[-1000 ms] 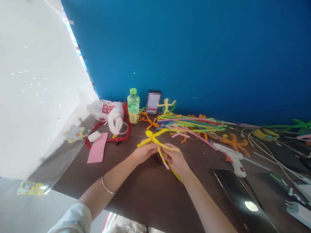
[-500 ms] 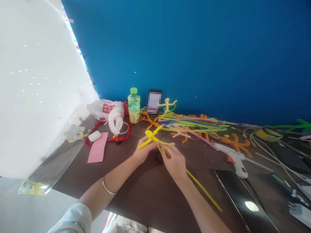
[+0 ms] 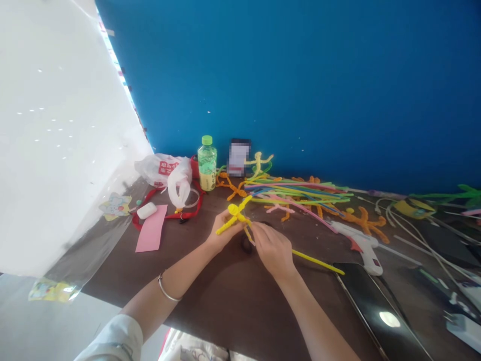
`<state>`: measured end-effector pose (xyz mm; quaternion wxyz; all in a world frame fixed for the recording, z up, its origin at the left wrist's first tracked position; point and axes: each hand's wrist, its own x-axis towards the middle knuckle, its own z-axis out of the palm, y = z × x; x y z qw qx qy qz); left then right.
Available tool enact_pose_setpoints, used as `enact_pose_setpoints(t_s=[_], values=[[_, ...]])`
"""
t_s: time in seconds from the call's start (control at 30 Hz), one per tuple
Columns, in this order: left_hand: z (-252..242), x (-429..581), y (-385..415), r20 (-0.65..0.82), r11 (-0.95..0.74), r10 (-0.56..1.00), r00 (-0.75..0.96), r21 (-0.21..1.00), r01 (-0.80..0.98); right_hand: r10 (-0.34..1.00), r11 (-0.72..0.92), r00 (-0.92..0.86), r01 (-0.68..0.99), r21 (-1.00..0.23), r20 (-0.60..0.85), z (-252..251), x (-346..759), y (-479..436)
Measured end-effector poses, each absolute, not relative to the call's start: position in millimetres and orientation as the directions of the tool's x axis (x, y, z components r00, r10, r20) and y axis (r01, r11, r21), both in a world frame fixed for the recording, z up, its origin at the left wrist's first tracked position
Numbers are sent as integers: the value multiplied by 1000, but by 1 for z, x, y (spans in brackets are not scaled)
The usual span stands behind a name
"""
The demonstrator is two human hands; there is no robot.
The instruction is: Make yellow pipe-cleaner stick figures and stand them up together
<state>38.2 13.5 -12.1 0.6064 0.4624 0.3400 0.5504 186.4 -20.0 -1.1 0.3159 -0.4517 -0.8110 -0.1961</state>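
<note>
A yellow pipe-cleaner figure (image 3: 236,214), with a round coiled head and thick twisted arms, is held above the table between both hands. My left hand (image 3: 222,231) is closed around it from behind and the left; some of those fingers are hidden by the figure. At its lower right, my right hand (image 3: 271,246) pinches a yellow pipe cleaner (image 3: 317,261), whose long free end sticks out past the hand toward the phone. Just where the strand joins the figure is covered by my right fingers.
Loose coloured pipe cleaners (image 3: 300,190) lie behind my hands. A green-capped bottle (image 3: 207,165), plastic bag (image 3: 165,170) and pink paper (image 3: 152,233) are at left. To the right are a glue gun (image 3: 361,243), a black phone (image 3: 376,301) and an orange figure (image 3: 366,223).
My right hand has shifted slightly right and turned. The strand's free end has swung up from low on the table to the phone's top edge. The figure has tilted a little.
</note>
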Motion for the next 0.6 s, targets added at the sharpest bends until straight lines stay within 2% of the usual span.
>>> enact_pose_setpoints(t_s=[0.1,0.2,0.3,0.37,0.53,0.6], values=[[-12,37,14,114,-53,977,183,949,-311,633,516,-313,852,-84,708,-2,186,-19],[-12,36,15,127,-60,967,222,956,-286,712,479,-155,820,-314,684,-2,186,-17],[-11,35,14,127,-53,958,256,959,-279,813,411,-44,749,-519,581,-1,186,-17],[-10,35,13,97,-15,961,261,954,-299,846,386,-38,731,-563,531,1,187,-17],[-8,38,10,8,66,974,226,946,-318,841,405,-88,756,-514,534,6,186,-20],[-8,38,11,-9,85,971,239,947,-309,862,402,-95,727,-556,498,8,187,-19]])
